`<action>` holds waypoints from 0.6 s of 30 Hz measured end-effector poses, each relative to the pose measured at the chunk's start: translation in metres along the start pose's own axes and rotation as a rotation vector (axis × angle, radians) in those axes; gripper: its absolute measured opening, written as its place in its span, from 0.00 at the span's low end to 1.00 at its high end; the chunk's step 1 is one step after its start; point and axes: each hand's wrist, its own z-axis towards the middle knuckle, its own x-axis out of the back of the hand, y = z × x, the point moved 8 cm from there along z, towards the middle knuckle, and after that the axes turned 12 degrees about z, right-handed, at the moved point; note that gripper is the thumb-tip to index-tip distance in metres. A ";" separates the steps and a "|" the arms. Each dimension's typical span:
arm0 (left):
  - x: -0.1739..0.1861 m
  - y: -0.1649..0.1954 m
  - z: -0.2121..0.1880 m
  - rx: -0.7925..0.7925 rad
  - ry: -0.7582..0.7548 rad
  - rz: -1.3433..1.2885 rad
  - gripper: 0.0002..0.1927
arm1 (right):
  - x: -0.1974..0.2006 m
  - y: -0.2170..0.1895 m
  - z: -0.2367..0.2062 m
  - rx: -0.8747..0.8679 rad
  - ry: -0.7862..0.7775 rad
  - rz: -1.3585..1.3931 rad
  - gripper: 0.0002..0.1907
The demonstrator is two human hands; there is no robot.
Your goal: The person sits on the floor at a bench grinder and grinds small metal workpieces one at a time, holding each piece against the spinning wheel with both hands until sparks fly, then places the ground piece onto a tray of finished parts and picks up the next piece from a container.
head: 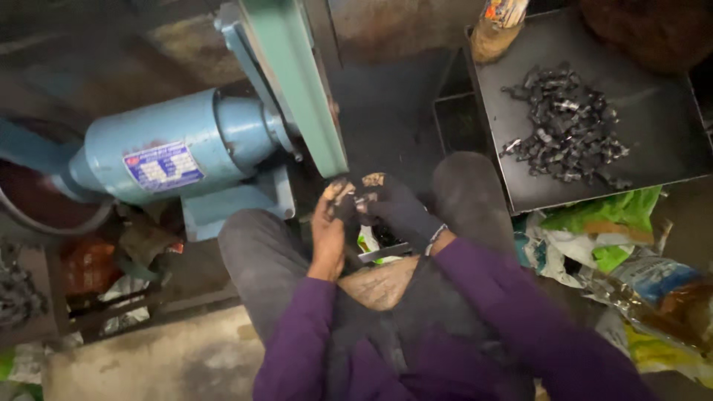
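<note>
I see my bare left hand (329, 226) and dark-gloved right hand (394, 208) pinching one small dark metal piece (355, 202) between them, just below the green guard (297, 82) of the blue motor (171, 145).

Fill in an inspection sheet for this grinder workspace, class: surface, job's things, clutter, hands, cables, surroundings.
Surface: dark metal tray at right, bearing a heap.
Job's things: small dark piece pinched between both hands, just below the green guard; blue motor beside it.
Clutter: heap of dark metal parts; crumpled plastic bags.
Hands: left hand bare, right hand in a dark glove.
Cables: nothing seen.
Surroundings: grimy floor, dim.
</note>
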 end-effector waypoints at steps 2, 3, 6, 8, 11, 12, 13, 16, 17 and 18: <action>0.009 0.009 -0.004 -0.145 0.019 0.066 0.27 | -0.001 0.022 -0.006 -0.127 -0.091 0.071 0.14; 0.011 0.011 -0.005 -0.194 0.002 0.095 0.26 | -0.007 0.030 -0.009 -0.179 -0.213 0.143 0.10; 0.020 -0.005 0.000 -0.114 0.027 0.009 0.21 | -0.017 0.049 -0.007 -0.307 -0.359 0.283 0.05; 0.028 -0.018 0.004 -0.056 0.088 -0.066 0.19 | -0.008 0.064 0.006 -0.327 -0.135 0.254 0.06; 0.035 -0.034 0.009 -0.001 0.114 -0.043 0.20 | -0.010 0.074 0.018 -0.376 -0.032 0.308 0.06; 0.035 -0.043 0.011 0.063 0.074 0.001 0.22 | -0.012 0.063 0.024 -0.239 -0.092 0.194 0.07; 0.032 -0.053 0.014 0.127 0.030 0.044 0.24 | -0.013 0.051 0.030 -0.099 -0.149 0.079 0.08; 0.031 -0.054 0.029 -0.050 0.009 0.072 0.22 | -0.002 0.041 0.045 -0.001 -0.126 -0.150 0.10; 0.034 -0.063 0.035 0.004 0.046 0.091 0.20 | 0.004 0.044 0.049 -0.031 -0.079 -0.203 0.11; 0.036 -0.073 0.040 0.067 0.082 0.108 0.18 | 0.007 0.051 0.054 -0.087 -0.056 -0.108 0.10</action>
